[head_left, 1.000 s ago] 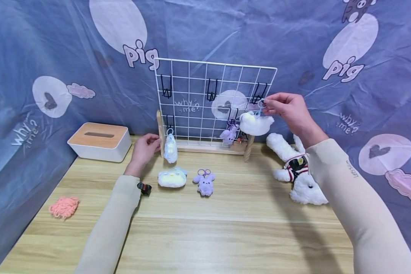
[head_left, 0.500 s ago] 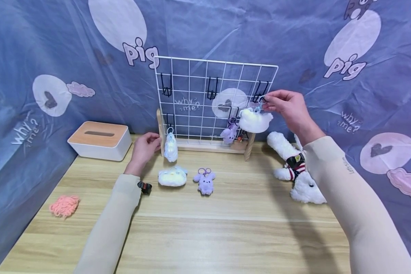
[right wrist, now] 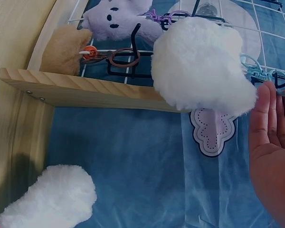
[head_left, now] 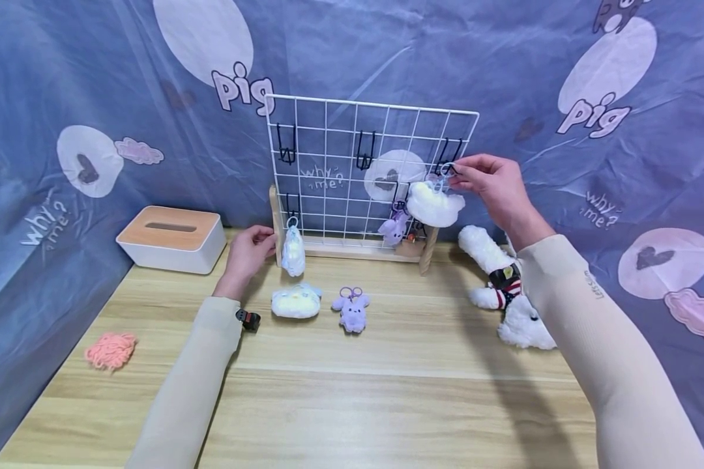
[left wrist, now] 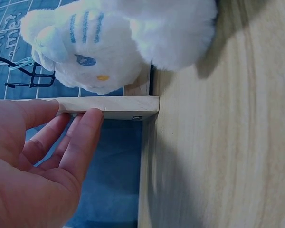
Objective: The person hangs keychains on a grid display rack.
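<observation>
In the head view my right hand (head_left: 493, 185) pinches the light-blue ring of a white fluffy plush keychain (head_left: 435, 204) beside the upper right black hook (head_left: 446, 166) of a white wire grid rack (head_left: 340, 156). In the right wrist view the keychain's blue cord (right wrist: 256, 69) lies at the fingertips, beside a black hook. My left hand (head_left: 248, 257) holds the edge of the rack's left wooden post (left wrist: 118, 103) between thumb and fingers. Close by, a white plush keychain with blue stripes (left wrist: 92, 47) hangs from the lower left hook.
A purple plush keychain (head_left: 394, 228) and a brown one (right wrist: 64, 50) hang at lower right. On the table lie a white plush (head_left: 296, 303), another purple one (head_left: 352, 314), pink yarn (head_left: 111, 351) and a white stuffed dog (head_left: 525, 322). A tissue box (head_left: 173, 241) stands left.
My right hand has moved slightly up and left with the white plush keychain, bringing its ring to the upper right hook. The left hand stays at the post.
</observation>
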The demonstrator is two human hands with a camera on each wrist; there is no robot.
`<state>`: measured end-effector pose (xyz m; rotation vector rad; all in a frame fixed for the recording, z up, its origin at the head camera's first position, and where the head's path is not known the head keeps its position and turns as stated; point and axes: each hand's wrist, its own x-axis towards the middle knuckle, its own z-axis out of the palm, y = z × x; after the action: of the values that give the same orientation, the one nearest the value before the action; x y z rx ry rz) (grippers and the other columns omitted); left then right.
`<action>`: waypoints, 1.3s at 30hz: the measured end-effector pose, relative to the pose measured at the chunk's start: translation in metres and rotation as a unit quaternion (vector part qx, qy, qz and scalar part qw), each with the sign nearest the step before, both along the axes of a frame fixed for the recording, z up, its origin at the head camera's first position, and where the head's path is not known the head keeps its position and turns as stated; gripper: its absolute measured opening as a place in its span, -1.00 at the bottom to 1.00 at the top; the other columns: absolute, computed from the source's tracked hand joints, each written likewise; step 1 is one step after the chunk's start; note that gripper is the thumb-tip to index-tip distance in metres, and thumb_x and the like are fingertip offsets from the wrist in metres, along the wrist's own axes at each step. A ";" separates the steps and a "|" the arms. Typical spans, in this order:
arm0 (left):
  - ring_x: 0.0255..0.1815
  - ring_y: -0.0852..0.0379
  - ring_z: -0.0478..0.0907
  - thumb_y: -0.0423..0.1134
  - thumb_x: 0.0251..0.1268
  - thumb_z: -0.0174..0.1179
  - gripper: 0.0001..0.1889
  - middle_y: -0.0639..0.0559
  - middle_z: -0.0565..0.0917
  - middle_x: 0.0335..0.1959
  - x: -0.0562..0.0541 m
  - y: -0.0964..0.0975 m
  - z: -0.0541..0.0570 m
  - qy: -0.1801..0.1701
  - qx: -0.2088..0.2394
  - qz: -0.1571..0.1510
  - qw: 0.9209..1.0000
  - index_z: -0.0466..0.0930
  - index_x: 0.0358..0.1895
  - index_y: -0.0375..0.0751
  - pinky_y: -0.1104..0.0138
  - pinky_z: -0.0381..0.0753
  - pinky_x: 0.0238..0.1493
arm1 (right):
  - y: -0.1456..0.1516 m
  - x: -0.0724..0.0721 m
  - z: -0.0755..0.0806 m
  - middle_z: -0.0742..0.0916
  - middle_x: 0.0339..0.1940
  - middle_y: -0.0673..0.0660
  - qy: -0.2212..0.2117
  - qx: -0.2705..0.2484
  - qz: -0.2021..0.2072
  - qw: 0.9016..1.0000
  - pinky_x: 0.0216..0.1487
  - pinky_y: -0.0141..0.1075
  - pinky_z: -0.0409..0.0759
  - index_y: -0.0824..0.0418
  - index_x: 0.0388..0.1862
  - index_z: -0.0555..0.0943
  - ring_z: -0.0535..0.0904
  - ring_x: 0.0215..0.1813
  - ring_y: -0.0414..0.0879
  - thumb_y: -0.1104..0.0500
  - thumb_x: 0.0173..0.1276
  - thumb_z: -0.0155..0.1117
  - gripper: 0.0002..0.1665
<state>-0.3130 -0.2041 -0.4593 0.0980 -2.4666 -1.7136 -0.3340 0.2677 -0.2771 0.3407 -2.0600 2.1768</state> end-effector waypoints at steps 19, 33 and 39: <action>-0.01 -0.11 0.79 -0.25 0.72 0.27 -0.64 -0.27 0.73 0.01 0.002 0.001 0.002 -0.003 -0.007 0.001 1.000 0.69 0.30 -0.48 0.41 0.94 0.08 | 0.012 0.029 0.011 0.91 -0.27 0.11 0.023 0.005 0.008 1.000 -0.05 -0.35 0.96 0.44 -0.07 0.84 0.89 -0.26 -0.11 0.43 0.54 0.45 -0.90; 0.02 -0.18 0.77 -0.25 0.72 0.26 -0.64 -0.25 0.70 -0.01 0.001 0.000 -0.001 0.001 -0.006 -0.001 1.000 0.67 0.30 -0.49 0.22 0.97 0.17 | -0.003 0.070 0.036 0.92 -0.22 0.11 0.033 0.030 0.045 0.998 -0.05 -0.36 0.94 0.38 -0.06 0.85 0.88 -0.25 -0.12 0.41 0.55 0.46 -0.90; 0.01 -0.19 0.80 -0.25 0.72 0.26 -0.66 -0.28 0.73 0.01 0.001 0.001 0.000 0.007 -0.004 -0.001 1.000 0.69 0.28 -0.48 0.16 0.97 0.18 | -0.022 0.085 0.027 0.92 -0.15 0.12 0.033 0.066 0.075 0.994 -0.01 -0.35 0.95 0.39 0.00 0.83 0.88 -0.21 -0.12 0.40 0.58 0.42 -0.88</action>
<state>-0.3124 -0.2032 -0.4594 0.0823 -2.4627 -1.6996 -0.2492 0.2453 -0.2505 0.5933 -2.2139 2.0800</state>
